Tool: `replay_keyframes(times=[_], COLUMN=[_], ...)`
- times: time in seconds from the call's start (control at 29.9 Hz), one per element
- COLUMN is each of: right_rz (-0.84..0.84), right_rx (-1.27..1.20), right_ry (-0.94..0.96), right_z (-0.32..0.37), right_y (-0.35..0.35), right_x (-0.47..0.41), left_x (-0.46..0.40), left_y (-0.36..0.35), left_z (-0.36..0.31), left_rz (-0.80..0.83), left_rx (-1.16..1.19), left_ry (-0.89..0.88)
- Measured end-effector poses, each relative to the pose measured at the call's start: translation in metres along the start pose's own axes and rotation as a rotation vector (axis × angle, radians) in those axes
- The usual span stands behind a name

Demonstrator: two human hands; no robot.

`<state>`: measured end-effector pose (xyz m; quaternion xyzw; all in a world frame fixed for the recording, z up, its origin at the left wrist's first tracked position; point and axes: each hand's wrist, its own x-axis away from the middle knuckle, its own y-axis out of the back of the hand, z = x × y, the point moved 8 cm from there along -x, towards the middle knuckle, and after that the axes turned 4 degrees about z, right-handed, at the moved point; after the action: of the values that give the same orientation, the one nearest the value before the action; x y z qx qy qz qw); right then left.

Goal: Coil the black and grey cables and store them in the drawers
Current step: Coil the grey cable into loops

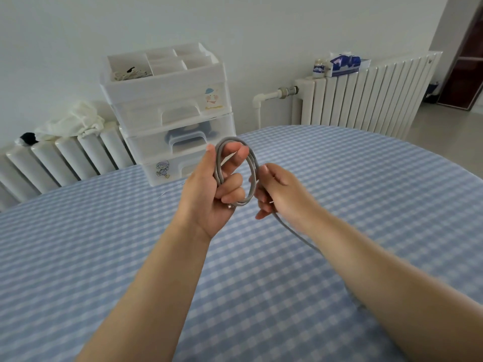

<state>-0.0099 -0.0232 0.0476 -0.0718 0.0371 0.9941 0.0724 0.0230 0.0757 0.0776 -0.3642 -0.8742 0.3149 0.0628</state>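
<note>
Over the checked worktop (339, 178), my left hand (209, 197) grips the limp, light grey cable (253, 168) coil while my right hand (277, 192) pinches its springy tail, best held at the crossing.

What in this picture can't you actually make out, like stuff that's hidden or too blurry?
- Grey cable, head view: its loose end runs under the right forearm and is lost; length left uncoiled unknown.
- Black cable: not identifiable anywhere.
- Middle drawer of the drawer unit: a dark shape shows through frosted plastic, unidentifiable.
- Top tray tangle: too small to identify.
- Right hand: its palm side faces away.
</note>
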Motion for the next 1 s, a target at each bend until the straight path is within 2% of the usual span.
replay_keyframes(times=[0.1, 0.17, 0.3, 0.4, 0.5, 0.63, 0.7, 0.84, 0.94, 1.0], right_rz=[0.029, 0.088, 0.368, 0.576, 0.701, 0.652, 0.633, 0.603, 0.502, 0.372], right_rx=[0.097, 0.287, 0.713, 0.718, 0.843, 1.016, 1.059, 1.025, 0.972, 0.887], right_ry=[-0.003, -0.025, -0.131, -0.249, -0.315, -0.283, -0.220, -0.161, -0.071, 0.016], right_z=[-0.003, -0.010, -0.030, -0.035, -0.029, -0.008, 0.004, 0.015, 0.028, 0.039], right_y=[-0.014, -0.024, -0.054, -0.069, -0.069, -0.049, -0.042, -0.031, -0.020, -0.010], right_x=[0.003, 0.007, 0.020, 0.034, 0.043, 0.040, 0.038, 0.034, 0.028, 0.021], left_x=[0.000, 0.000, 0.003, 0.006, 0.007, 0.004, 0.002, -0.001, -0.003, -0.003], left_y=[-0.001, 0.001, 0.008, 0.014, 0.012, 0.012, 0.011, 0.011, 0.015, 0.010], left_z=[-0.003, -0.007, -0.018, -0.027, -0.030, -0.018, -0.011, 0.003, 0.008, 0.012], left_rz=[0.021, 0.010, -0.119, -0.227, -0.250, -0.189, -0.131, -0.003, 0.048, 0.163], left_rx=[0.002, -0.012, -0.173, -0.485, -0.861, -1.358, -1.491, -1.413, -1.146, -0.998], left_ry=[-0.021, -0.057, -0.163, -0.253, -0.341, -0.325, -0.283, -0.156, -0.042, -0.013])
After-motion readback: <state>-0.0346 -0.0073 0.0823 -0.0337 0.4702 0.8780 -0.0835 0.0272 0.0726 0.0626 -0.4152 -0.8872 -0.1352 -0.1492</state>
